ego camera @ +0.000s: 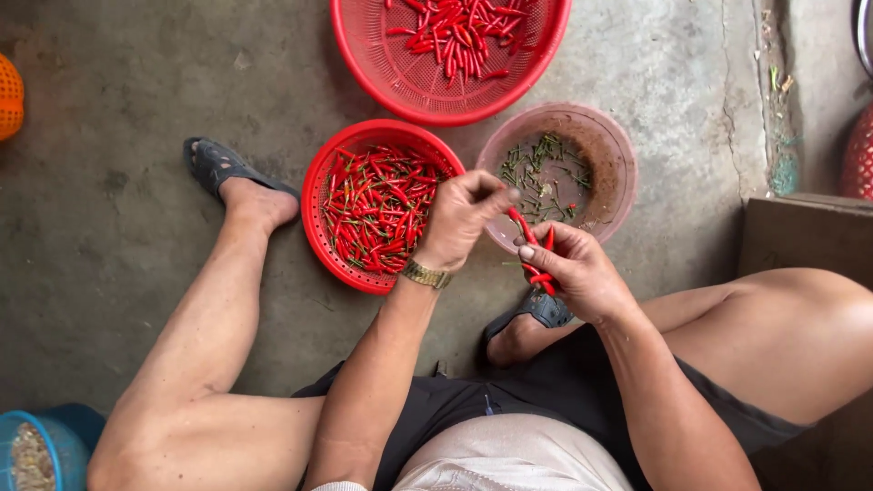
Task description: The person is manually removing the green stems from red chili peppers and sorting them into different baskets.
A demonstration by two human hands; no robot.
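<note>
My right hand (571, 269) is closed on several red chili peppers (538, 257) in front of my knees. My left hand (462, 215), with a gold wristwatch (426, 274) on the wrist, pinches the top end of one of those chilies between thumb and fingers. Both hands hover over the near rim of a brownish plastic bowl (611, 150) that holds green chili stems. To the left sits a small red basket (317, 186) full of red chilies with green stems. A larger red basket (382, 64) at the top holds several stemless chilies.
I sit low on a concrete floor (136, 109) with bare legs apart, dark sandals on both feet. A blue bowl (68, 436) lies at bottom left, an orange basket (9, 95) at the left edge, a wooden block (800, 232) at right.
</note>
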